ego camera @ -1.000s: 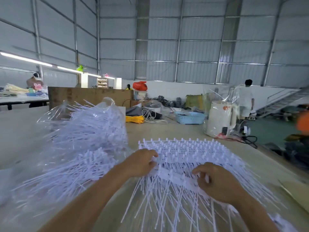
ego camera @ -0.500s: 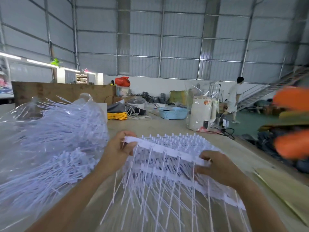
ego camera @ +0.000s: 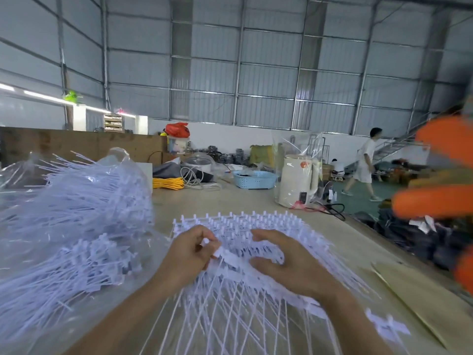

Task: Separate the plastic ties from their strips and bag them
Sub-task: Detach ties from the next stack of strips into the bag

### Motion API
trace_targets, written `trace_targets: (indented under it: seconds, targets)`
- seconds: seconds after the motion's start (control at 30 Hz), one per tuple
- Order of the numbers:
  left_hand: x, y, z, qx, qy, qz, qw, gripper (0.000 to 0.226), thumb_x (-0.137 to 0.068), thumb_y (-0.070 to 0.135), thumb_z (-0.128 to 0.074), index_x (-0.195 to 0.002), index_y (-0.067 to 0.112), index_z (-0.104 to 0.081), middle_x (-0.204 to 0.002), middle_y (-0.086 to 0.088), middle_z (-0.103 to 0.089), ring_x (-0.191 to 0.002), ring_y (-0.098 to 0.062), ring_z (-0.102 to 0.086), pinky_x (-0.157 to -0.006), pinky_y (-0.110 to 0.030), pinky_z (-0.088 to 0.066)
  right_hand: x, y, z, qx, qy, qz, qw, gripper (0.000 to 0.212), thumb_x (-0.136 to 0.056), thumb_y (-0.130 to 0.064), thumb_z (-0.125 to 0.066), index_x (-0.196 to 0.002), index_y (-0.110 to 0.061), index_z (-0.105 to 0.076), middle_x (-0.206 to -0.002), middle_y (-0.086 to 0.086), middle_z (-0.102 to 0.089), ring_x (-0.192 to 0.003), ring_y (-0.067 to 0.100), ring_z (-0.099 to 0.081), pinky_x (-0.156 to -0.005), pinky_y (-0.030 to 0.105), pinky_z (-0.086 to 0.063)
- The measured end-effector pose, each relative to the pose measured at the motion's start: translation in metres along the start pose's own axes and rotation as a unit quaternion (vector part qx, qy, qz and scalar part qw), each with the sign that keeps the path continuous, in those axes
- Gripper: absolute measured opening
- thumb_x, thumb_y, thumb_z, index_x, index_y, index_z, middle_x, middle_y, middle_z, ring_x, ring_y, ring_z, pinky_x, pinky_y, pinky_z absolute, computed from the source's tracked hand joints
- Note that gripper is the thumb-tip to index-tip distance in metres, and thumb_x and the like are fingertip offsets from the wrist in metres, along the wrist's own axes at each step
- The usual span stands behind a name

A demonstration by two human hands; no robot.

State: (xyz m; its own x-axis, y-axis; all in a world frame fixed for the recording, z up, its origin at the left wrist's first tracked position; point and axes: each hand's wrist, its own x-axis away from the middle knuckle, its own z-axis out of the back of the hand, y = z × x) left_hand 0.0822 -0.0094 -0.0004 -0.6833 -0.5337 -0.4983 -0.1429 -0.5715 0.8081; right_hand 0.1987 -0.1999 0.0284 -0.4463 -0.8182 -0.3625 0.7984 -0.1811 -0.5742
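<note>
A stack of white plastic ties still joined to their strips point(ego camera: 245, 226) lies fanned on the table in front of me, tails pointing toward me. My left hand point(ego camera: 190, 254) pinches the left end of a white strip point(ego camera: 230, 257) in the stack. My right hand point(ego camera: 286, 262) curls over the same strip a little to the right, thumb under and fingers on top. To my left a clear plastic bag point(ego camera: 76, 226) bulges with loose white ties, their tips poking out.
At the table's far end stand a white kettle in clear wrap point(ego camera: 298, 183), a blue basket point(ego camera: 254, 179), yellow cord point(ego camera: 167, 183) and cables. Cardboard point(ego camera: 422, 298) lies at the right edge. A person in white point(ego camera: 364, 165) walks beyond. Blurred orange shapes point(ego camera: 435, 201) fill the right.
Half a second ago both hands held a strip lifted above the stack, far apart. Now the strip is down on the stack and my hands are closer together. My head turned.
</note>
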Motion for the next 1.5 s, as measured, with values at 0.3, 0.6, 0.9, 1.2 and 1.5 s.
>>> trace_targets:
  seconds: [0.3,0.6,0.9,1.2,1.5]
  targets:
    - [0.018,0.020,-0.033,0.039,0.035,0.012,0.999,0.032,-0.087,0.016,-0.067,-0.057,0.006,-0.060,-0.037,0.000,-0.052,-0.032,-0.006,-0.044,-0.041,-0.017,-0.037,-0.005,0.000,-0.040,0.012,0.019,0.039,0.999,0.027,-0.094,-0.028,-0.054,-0.089,-0.003,-0.062,-0.079,0.016,-0.063,-0.069,0.024,-0.058,-0.070,0.037,-0.050]
    - [0.014,0.010,-0.028,-0.091,0.057,-0.019,0.994,0.058,-0.086,0.027,-0.067,-0.036,0.016,-0.040,-0.037,-0.002,-0.044,-0.034,-0.007,-0.043,-0.044,-0.017,-0.034,-0.003,-0.010,-0.059,0.109,0.087,0.030,0.990,0.024,-0.091,-0.032,-0.052,-0.112,-0.027,-0.062,-0.096,0.003,-0.068,-0.086,0.025,-0.062,-0.059,0.021,-0.037]
    - [0.010,0.013,-0.014,0.127,-0.072,0.287,0.947,0.047,-0.086,0.009,-0.061,-0.040,0.010,-0.055,-0.034,-0.003,-0.033,-0.025,-0.008,-0.022,-0.036,-0.006,-0.018,0.001,-0.026,-0.057,0.235,0.095,0.156,0.955,0.023,-0.079,-0.017,-0.056,-0.099,-0.025,-0.065,-0.082,0.000,-0.069,-0.069,0.020,-0.061,-0.066,0.026,-0.047]
    - [0.010,0.032,-0.023,0.218,0.006,0.267,0.939,0.040,-0.089,0.012,-0.061,-0.052,0.005,-0.048,-0.032,-0.002,-0.039,-0.022,-0.009,-0.025,-0.031,-0.008,-0.016,-0.002,-0.019,-0.027,0.002,0.018,0.073,0.997,0.010,-0.088,-0.014,-0.061,-0.083,-0.016,-0.068,-0.069,-0.002,-0.063,-0.063,0.015,-0.057,-0.062,0.030,-0.045]
    - [0.007,0.024,-0.019,0.240,0.041,0.247,0.938,0.018,-0.089,0.004,-0.057,-0.073,0.001,-0.062,-0.051,-0.009,-0.061,-0.032,-0.010,-0.046,-0.036,-0.015,-0.036,0.001,-0.028,-0.020,-0.073,0.019,0.122,0.990,0.019,-0.094,-0.008,-0.053,-0.105,-0.018,-0.065,-0.085,-0.008,-0.057,-0.077,-0.002,-0.053,-0.073,0.014,-0.040]
